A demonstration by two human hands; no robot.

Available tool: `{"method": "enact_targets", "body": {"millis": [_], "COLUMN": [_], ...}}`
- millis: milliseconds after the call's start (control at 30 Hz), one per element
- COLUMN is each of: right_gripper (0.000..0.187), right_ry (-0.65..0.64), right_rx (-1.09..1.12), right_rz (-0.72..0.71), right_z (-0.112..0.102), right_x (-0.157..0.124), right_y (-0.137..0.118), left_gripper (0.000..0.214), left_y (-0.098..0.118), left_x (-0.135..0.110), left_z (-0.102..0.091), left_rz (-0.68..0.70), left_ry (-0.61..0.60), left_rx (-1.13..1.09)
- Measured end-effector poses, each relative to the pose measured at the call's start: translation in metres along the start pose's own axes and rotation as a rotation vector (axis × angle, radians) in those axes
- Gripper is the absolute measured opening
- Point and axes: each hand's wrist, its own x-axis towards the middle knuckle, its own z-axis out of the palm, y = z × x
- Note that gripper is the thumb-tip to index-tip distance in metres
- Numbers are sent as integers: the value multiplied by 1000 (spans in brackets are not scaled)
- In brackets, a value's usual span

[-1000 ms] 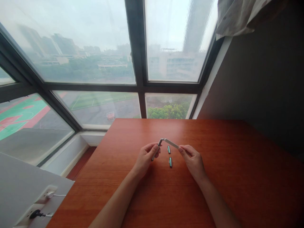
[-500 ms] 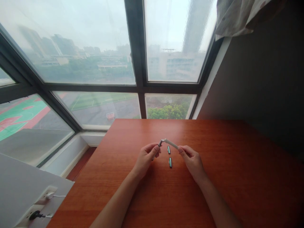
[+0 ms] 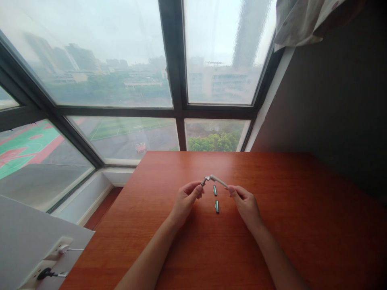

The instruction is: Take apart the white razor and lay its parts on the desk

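My left hand pinches a silver razor handle whose narrow bent neck points up and to the right. Opposite it, my right hand grips one end of a slim pale stick, which slants up to the left. The stick's far end meets or overlaps the neck of the handle; I cannot tell if they are joined. On the tabletop between my hands lie two razor cartridges, dark with a green strip: a farther cartridge and a nearer cartridge. Neither hand touches them.
The reddish-brown wooden table runs up to a large window with a dark frame. Wall sockets with plugs are at the lower left. A pale cloth hangs at the upper right.
The pale stick and the handle's neck have shifted and turned slightly, with the stick's upper end a little higher. Both hands have barely moved, and the cartridges lie as before.
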Motion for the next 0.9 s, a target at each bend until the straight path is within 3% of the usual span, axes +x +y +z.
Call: {"method": "enact_targets", "body": {"millis": [567, 900], "right_gripper": [37, 27], "right_ry": [2, -23], "right_rx": [7, 75], "right_rz": [18, -27], "right_z": [0, 3], "right_x": [0, -3], "right_y": [4, -7], "left_gripper": [36, 37], "left_y": [1, -2], "left_x": [0, 1], "left_z": [0, -1], "left_rz": [13, -23], "left_ry": [9, -30], "left_rx": [9, -6]}}
